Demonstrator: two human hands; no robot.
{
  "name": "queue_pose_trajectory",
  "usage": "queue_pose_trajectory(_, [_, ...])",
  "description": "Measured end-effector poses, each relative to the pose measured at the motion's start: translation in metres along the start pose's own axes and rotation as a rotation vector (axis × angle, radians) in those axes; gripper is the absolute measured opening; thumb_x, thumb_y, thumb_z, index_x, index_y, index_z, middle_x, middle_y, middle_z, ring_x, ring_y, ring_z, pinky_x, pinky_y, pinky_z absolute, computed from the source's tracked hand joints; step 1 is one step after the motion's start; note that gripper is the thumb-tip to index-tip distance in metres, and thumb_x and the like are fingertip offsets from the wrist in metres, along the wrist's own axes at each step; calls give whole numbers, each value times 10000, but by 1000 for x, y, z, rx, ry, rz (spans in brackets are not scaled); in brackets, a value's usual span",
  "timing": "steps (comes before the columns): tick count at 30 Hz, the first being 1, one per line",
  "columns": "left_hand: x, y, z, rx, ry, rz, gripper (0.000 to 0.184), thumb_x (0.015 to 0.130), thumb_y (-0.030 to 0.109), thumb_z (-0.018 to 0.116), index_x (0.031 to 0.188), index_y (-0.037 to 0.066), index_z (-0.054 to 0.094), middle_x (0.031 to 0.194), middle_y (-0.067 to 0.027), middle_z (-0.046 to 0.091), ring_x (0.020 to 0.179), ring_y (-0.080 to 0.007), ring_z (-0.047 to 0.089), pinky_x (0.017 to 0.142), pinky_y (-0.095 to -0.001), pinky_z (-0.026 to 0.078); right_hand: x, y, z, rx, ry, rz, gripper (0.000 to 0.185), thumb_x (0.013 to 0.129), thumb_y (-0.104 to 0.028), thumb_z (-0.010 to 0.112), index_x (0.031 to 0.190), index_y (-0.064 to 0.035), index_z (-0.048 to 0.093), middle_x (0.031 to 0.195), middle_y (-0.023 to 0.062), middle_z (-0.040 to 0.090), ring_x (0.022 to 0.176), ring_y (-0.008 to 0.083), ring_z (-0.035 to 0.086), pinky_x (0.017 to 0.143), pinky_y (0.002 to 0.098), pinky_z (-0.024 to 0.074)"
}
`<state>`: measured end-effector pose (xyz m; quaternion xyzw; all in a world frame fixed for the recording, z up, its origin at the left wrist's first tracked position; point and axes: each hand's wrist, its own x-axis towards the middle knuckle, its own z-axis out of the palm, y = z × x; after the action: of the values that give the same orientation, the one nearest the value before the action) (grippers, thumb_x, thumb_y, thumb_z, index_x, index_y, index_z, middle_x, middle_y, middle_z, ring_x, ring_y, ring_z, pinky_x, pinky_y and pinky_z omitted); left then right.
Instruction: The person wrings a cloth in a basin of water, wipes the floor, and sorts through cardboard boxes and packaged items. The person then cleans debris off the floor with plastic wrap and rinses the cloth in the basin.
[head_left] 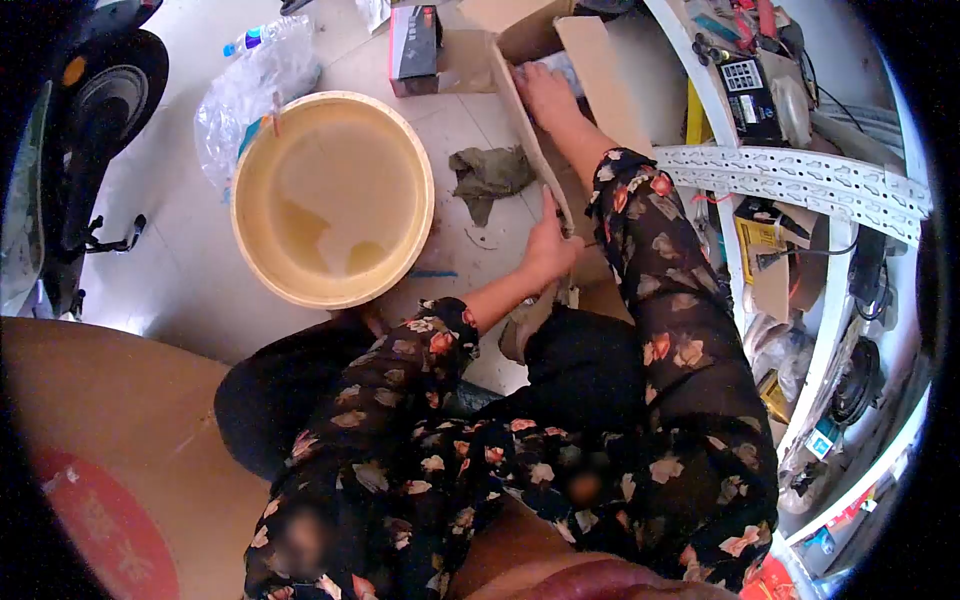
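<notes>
A long, open cardboard box (612,85) stands on the floor ahead of me, its flaps spread. My left hand (549,248) is at the near left wall of the box, with the thumb and fingers at its edge. My right hand (548,95) reaches down inside the far part of the box, beside some pale plastic-like material (566,70); its fingertips are partly hidden. A crumpled dark green cloth (490,178) lies on the floor left of the box. Further left is a round yellow basin (333,285) with cloudy water.
A clear plastic bag (245,105) and a bottle (262,37) lie behind the basin. A black and red box (414,50) stands at the top. White metal shelving (790,180) with tools and parts fills the right. A wheeled vehicle (105,100) is at far left.
</notes>
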<state>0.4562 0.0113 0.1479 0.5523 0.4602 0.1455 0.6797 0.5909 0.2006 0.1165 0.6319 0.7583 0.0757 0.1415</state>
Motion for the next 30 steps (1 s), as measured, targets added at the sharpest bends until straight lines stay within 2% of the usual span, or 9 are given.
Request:
queue_pose_trajectory(6, [-2,4,-18,-116,46,-18,1004,710,90,629,1459,32,-37,1142,-281,577,987,-387,607,841,-388,485,-28,16,2,-84,262,-155,736,542,-69,771,1221,-145,499,1177,91,509,1125,289,478,923,492,379])
queue_pose_trajectory(9, [9,-21,-11,8,202,122,991,724,92,627,1465,41,-29,1190,-280,555,1031,-377,592,868,-374,476,-37,37,-8,247,72,-92,700,562,-37,738,1213,-130,496,1196,104,524,1152,309,469,924,502,374])
queue_pose_trajectory(13, [11,-15,-25,-42,76,-90,963,748,112,632,1466,41,-6,1220,-261,546,1054,-362,578,891,-381,465,-58,69,-30,475,317,56,612,596,55,625,1178,-98,511,1083,162,589,1059,361,523,903,461,402])
queue_pose_trajectory(17, [20,-33,-18,-118,-5,-114,850,759,149,643,1448,27,160,1208,-235,567,1011,-326,600,860,-399,483,-72,91,-14,612,275,247,475,658,40,580,1115,-88,566,1000,204,607,1011,391,538,864,449,433])
queue_pose_trajectory(21, [20,0,-21,26,-51,-76,739,783,218,603,1417,12,284,1251,-255,531,1126,-358,542,920,-404,443,-79,84,11,674,154,378,531,659,-199,753,1134,-44,574,1114,199,598,1062,354,558,946,430,427])
queue_pose_trajectory(23, [29,-24,-5,76,-112,-18,750,786,211,575,1427,7,245,1213,-266,548,1088,-381,558,910,-412,447,-83,76,-9,427,5,247,1003,485,-284,884,1336,-45,410,1317,222,461,1244,399,401,1054,465,315])
queue_pose_trajectory(24, [37,-40,4,182,-109,20,751,787,194,560,1431,4,224,1186,-275,558,1064,-395,566,903,-414,451,-86,69,-4,410,2,254,1154,507,-285,882,1425,-24,234,1429,253,303,1331,439,257,1103,476,239])
queue_pose_trajectory(27, [29,-11,1,154,-191,63,746,791,155,527,1438,2,188,1107,-287,583,998,-412,586,867,-428,464,-103,57,-28,416,-48,169,909,672,-55,701,1431,-2,203,1465,246,238,1362,418,219,1128,455,213])
queue_pose_trajectory(30, [32,-34,8,146,-115,204,709,797,114,489,1432,-2,195,1030,-284,603,947,-408,601,829,-449,472,-146,49,-106,467,113,70,883,668,-90,729,1419,-35,266,1459,224,263,1352,404,248,1116,455,234])
